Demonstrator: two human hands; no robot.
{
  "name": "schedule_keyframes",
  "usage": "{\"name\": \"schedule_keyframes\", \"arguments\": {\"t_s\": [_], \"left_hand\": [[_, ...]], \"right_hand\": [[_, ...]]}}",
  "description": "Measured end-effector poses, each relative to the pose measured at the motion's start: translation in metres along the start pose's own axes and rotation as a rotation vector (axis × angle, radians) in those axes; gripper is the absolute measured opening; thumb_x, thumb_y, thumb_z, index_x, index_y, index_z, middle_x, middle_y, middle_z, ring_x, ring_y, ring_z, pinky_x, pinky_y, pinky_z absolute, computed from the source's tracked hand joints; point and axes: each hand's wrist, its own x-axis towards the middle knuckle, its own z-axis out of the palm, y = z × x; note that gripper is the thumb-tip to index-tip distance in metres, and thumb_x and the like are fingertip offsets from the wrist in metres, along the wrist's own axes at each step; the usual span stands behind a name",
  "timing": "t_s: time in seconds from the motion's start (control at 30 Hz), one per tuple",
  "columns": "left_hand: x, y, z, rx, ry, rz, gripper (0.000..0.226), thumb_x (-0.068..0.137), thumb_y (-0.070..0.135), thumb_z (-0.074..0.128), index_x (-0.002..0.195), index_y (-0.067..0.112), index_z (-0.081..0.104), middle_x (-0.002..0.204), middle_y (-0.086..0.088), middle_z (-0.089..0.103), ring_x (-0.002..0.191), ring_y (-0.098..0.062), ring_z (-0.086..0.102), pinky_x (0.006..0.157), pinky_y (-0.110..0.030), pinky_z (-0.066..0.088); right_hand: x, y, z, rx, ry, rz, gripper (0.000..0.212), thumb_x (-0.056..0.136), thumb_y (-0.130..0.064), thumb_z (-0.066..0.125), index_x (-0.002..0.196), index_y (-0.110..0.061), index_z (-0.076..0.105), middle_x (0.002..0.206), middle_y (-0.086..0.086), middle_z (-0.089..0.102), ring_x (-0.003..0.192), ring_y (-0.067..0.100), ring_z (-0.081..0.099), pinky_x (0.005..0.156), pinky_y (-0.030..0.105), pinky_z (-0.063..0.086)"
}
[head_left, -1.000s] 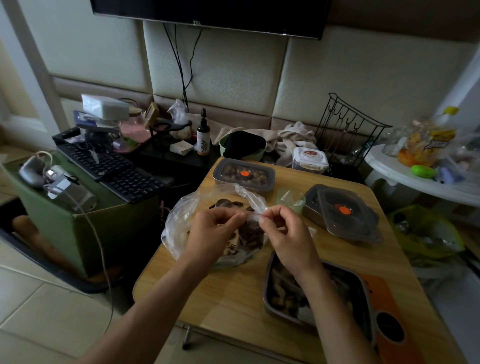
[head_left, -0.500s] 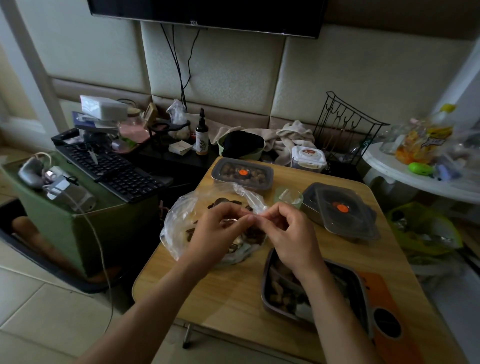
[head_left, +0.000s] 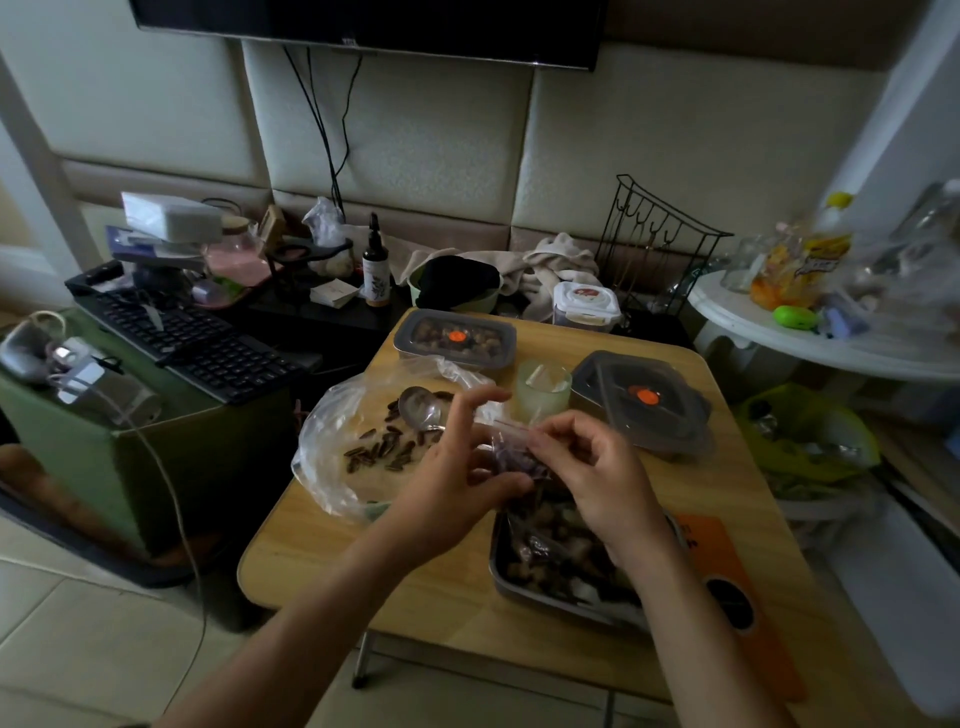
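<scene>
A small clear zip bag (head_left: 511, 460) with dark contents hangs between my hands, above the far end of a metal tray (head_left: 500, 561) of dark food pieces. My right hand (head_left: 597, 483) pinches the bag's top by its pink seal strip. My left hand (head_left: 452, 467) is beside the bag with its fingers stretched and blurred and its thumb against the bag's lower side. To the left, a large clear plastic bag (head_left: 324, 457) lies spread out, with dark seeds and a metal spoon (head_left: 421, 408) on it.
On the wooden table (head_left: 332, 556) stand two grey lidded containers (head_left: 457, 338) (head_left: 644, 402), a pale green cup (head_left: 543, 397) and an orange mat (head_left: 727, 566). A keyboard (head_left: 192, 338) lies on a green box to the left. A wire rack (head_left: 657, 234) and a white round table (head_left: 810, 343) stand to the right.
The small bag and both hands moved right, from over the large bag to over the tray. My left fingers stretched out from their pinch. The spoon and seeds are now uncovered.
</scene>
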Motion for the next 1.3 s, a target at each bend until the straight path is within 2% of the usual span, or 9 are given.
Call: {"name": "schedule_keyframes", "arguments": {"t_s": [0.1,0.23,0.37,0.47,0.6,0.77,1.0,1.13,1.3], "left_hand": [[0.0,0.0,0.012,0.093,0.035,-0.001,0.053,0.086,0.007,0.077,0.127,0.03,0.053,0.11,0.006,0.07,0.098,-0.01,0.072,0.082,-0.036,0.063],[-0.002,0.0,0.025,0.225,0.146,-0.026,0.039,0.079,0.019,0.085,0.114,0.03,0.071,0.104,0.015,0.074,0.099,0.003,0.068,0.087,-0.026,0.06],[-0.005,0.002,0.039,0.183,0.166,-0.044,0.04,0.075,0.018,0.088,0.113,0.025,0.075,0.098,0.014,0.076,0.094,0.005,0.07,0.079,-0.011,0.054],[-0.011,0.005,0.053,0.187,0.107,-0.038,0.037,0.078,0.016,0.086,0.112,0.026,0.075,0.099,0.014,0.076,0.093,0.006,0.069,0.081,-0.012,0.055],[-0.015,0.009,0.062,0.268,-0.071,-0.03,0.026,0.091,0.028,0.074,0.116,0.031,0.075,0.103,0.017,0.075,0.095,0.007,0.068,0.084,-0.017,0.056],[-0.015,0.009,0.065,0.644,-0.273,0.117,0.032,0.097,0.032,0.065,0.128,0.036,0.066,0.106,0.024,0.062,0.091,0.016,0.054,0.08,-0.001,0.043],[-0.002,0.0,0.055,0.764,-0.351,0.106,0.028,0.089,0.029,0.076,0.117,0.029,0.072,0.11,0.013,0.065,0.094,0.002,0.056,0.084,-0.015,0.048],[-0.002,-0.001,0.05,0.871,-0.336,0.163,0.024,0.088,0.036,0.075,0.111,0.032,0.074,0.115,0.014,0.061,0.107,-0.001,0.048,0.093,-0.021,0.044],[-0.004,-0.004,0.046,0.95,-0.304,0.145,0.02,0.09,0.043,0.071,0.107,0.035,0.072,0.111,0.014,0.057,0.1,0.001,0.041,0.088,-0.019,0.04]], "right_hand": [[-0.008,0.004,-0.01,-0.156,0.018,-0.102,0.008,0.096,-0.033,0.073,0.101,-0.029,0.068,0.095,-0.012,0.07,0.093,0.006,0.068,0.08,0.024,0.055],[-0.022,0.012,-0.025,-0.349,0.09,-0.271,0.003,0.095,-0.024,0.074,0.095,-0.024,0.078,0.09,-0.017,0.07,0.09,0.003,0.067,0.075,0.016,0.05],[-0.037,0.019,-0.044,-0.407,0.009,-0.217,0.017,0.097,-0.03,0.071,0.111,-0.026,0.078,0.105,-0.018,0.072,0.101,-0.004,0.066,0.083,0.011,0.05],[-0.049,0.023,-0.058,-0.398,-0.116,-0.117,0.024,0.097,-0.028,0.071,0.121,-0.032,0.073,0.114,-0.023,0.07,0.108,-0.008,0.064,0.087,0.01,0.05],[-0.06,0.029,-0.084,-0.352,-0.208,0.018,0.019,0.096,-0.028,0.072,0.112,-0.038,0.075,0.11,-0.021,0.075,0.105,-0.002,0.069,0.087,0.026,0.06],[-0.067,0.031,-0.098,-0.467,-0.277,0.019,0.019,0.097,-0.025,0.071,0.11,-0.037,0.077,0.106,-0.021,0.074,0.104,-0.005,0.066,0.09,0.028,0.058],[-0.065,0.03,-0.087,-0.581,-0.276,-0.012,0.03,0.098,-0.027,0.07,0.121,-0.045,0.064,0.111,-0.019,0.067,0.098,-0.002,0.065,0.082,0.025,0.059],[-0.063,0.031,-0.081,-0.574,-0.222,-0.021,0.016,0.093,-0.029,0.077,0.104,-0.034,0.066,0.097,-0.015,0.07,0.086,0.001,0.067,0.072,0.027,0.058],[-0.059,0.028,-0.065,-0.6,-0.22,-0.093,0.023,0.094,-0.025,0.075,0.116,-0.029,0.072,0.11,-0.015,0.07,0.099,0.003,0.064,0.082,0.02,0.054]]}}
